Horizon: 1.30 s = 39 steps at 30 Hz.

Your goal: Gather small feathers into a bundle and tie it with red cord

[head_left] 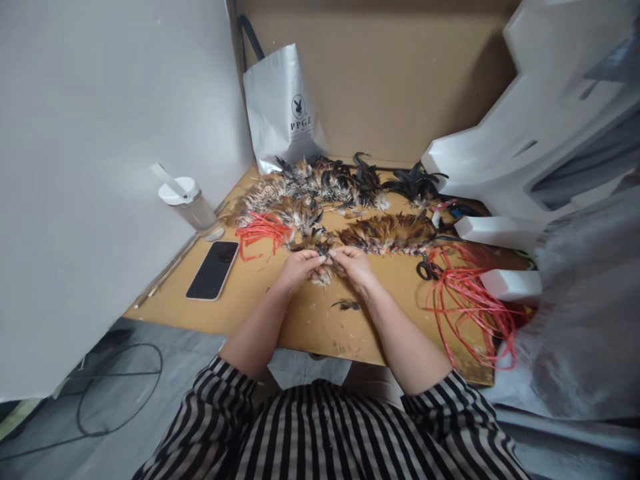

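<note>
My left hand (pixel 303 268) and my right hand (pixel 353 266) meet over the middle of the table, fingertips pinched close together. Between them they grip a small bunch of feathers (pixel 323 275), dark at the top and pale at the lower end. Just behind and to the right lies a row of brown feathers (pixel 387 233). Speckled feather bundles (pixel 300 190) spread across the back left. A bunch of short red strips (pixel 265 230) lies left of my hands. One loose dark feather (pixel 346 305) rests on the tabletop in front of my right hand.
A phone (pixel 214 270) and a lidded cup (pixel 193 208) stand on the left. Black scissors (pixel 429 268) and long red strips (pixel 465 300) lie on the right, beside white plastic pieces (pixel 513 283). A silver bag (pixel 275 107) leans at the back of the table (pixel 320 327).
</note>
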Available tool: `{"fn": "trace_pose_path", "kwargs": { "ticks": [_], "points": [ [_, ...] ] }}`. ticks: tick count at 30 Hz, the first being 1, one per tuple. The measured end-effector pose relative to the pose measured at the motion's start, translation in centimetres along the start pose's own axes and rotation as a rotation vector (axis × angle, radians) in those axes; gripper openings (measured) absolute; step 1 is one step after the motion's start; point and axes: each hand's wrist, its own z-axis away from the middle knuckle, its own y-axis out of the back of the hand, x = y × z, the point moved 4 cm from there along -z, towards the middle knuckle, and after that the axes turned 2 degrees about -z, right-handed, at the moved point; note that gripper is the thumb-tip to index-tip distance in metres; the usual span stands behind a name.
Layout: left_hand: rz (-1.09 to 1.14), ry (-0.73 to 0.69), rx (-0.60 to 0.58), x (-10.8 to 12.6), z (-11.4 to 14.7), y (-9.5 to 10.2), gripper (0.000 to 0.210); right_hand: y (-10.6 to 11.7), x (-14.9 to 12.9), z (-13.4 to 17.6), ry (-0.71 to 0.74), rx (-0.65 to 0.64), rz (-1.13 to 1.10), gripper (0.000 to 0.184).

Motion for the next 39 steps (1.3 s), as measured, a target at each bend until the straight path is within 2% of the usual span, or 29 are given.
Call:
{"fn": "trace_pose_path", "kwargs": {
  "ticks": [4, 6, 10, 16, 21, 28, 33, 39],
  "points": [
    [0.013, 0.002, -0.007, -0.13, -0.11, -0.11, 0.028, 0.29, 0.39, -0.25, 0.07, 0.108, 0.11, 0.028],
    [0.013, 0.0, 0.0, -0.2, -0.19, -0.15, 0.028, 0.33, 0.5, -0.33, 0.115, 0.121, 0.155, 0.027],
    [0.034, 0.016, 0.018, -0.16, -0.19, -0.29, 0.025, 0.11, 0.54, -0.25, 0.127, 0.08, 0.177, 0.026],
    [0.177, 0.028, 0.014, -0.06, -0.17, -0.23, 0.026, -0.07, 0.25, -0.02, -0.01, -0.048, -0.03, 0.029],
    [0.217, 0.039, -0.002, -0.21, -0.3, -0.15, 0.024, 0.01, 0.25, -0.08, -0.028, -0.098, -0.08, 0.032],
    [0.135, 0.026, 0.01, 0.05, -0.04, -0.53, 0.027, -0.16, 0.25, 0.07, 0.014, -0.089, -0.031, 0.029],
    [0.07, 0.014, 0.071, -0.25, -0.16, -0.1, 0.029, 0.02, 0.25, -0.09, 0.046, -0.048, 0.008, 0.029],
    [0.042, 0.001, 0.037, -0.45, -0.35, -0.04, 0.027, 0.18, 0.57, -0.25, 0.05, -0.041, 0.065, 0.028]
  ]
}}
